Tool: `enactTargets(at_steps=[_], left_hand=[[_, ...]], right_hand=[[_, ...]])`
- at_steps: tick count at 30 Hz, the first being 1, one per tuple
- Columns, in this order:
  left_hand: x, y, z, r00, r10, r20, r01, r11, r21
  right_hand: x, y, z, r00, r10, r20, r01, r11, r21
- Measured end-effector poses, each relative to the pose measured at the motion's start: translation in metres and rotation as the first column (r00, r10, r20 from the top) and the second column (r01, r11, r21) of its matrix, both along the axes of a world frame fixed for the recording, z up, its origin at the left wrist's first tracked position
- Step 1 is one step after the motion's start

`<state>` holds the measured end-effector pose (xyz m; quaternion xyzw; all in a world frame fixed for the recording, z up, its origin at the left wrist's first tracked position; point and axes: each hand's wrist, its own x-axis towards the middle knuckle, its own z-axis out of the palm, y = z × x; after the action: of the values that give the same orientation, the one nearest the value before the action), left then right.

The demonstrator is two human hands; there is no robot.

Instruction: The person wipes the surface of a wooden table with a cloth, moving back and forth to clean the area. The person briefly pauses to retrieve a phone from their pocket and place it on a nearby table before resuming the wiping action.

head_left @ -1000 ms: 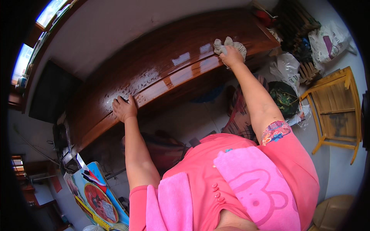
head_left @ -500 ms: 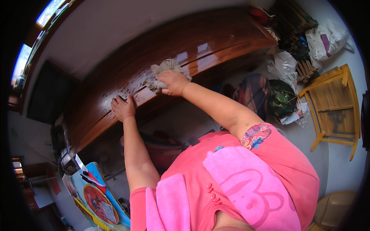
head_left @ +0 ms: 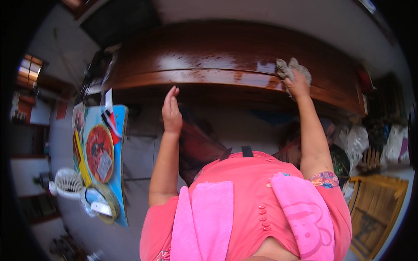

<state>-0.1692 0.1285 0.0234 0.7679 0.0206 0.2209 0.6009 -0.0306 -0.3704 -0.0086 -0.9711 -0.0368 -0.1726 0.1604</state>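
Note:
A long glossy reddish-brown wooden tabletop (head_left: 244, 45) stretches across in front of me, with a seam along its near side. Wet streaks and droplets shine on its left and middle parts. Toward its right end my right hand (head_left: 298, 85) grips a crumpled greyish-beige cloth (head_left: 285, 69) and presses it on the wood. My left hand (head_left: 172, 114) is raised just off the near edge, apart from the wood. Its fingers are stretched out and held together, with nothing in them.
To my left stands a small blue table (head_left: 119, 174) with a round red picture, a yellow strip and a basket. A white fan (head_left: 69, 180) is beside it. Plastic bags (head_left: 353, 140) and a yellow wooden chair (head_left: 378, 209) are at the right. A dark flat panel (head_left: 119, 19) stands far left.
My right hand has moved to the right along the wood with the cloth. My left hand has come off the wet surface. The whole view has swung round to the left.

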Motion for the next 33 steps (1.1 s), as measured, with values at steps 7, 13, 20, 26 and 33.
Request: enactTargets(at_steps=[7,13,20,26,33], left_hand=[[-0.239,0.023,-0.064,0.832,0.446,-0.329,-0.358,0.886,0.296],[-0.37,0.001,-0.139,0.437,0.201,-0.877,-0.07,0.979,0.19],[-0.328,-0.009,-0.007,0.249,-0.473,-0.845,-0.251,0.811,-0.528],[-0.352,-0.007,-0.064,0.621,-0.221,-0.752,-0.083,0.936,-0.343],[-0.343,-0.02,-0.052,0.615,-0.057,-0.786,-0.04,0.994,-0.103]], right_hand=[[-0.002,0.02,0.012,0.999,-0.037,-0.024,0.037,0.999,-0.02],[0.003,0.022,0.016,0.997,-0.027,-0.078,0.024,0.999,-0.034],[0.007,0.012,0.001,0.997,-0.05,-0.058,0.044,0.994,-0.104],[0.008,0.011,-0.001,0.998,-0.054,-0.032,0.051,0.994,-0.097],[0.004,0.015,0.005,0.991,-0.113,-0.073,0.105,0.989,-0.107]])
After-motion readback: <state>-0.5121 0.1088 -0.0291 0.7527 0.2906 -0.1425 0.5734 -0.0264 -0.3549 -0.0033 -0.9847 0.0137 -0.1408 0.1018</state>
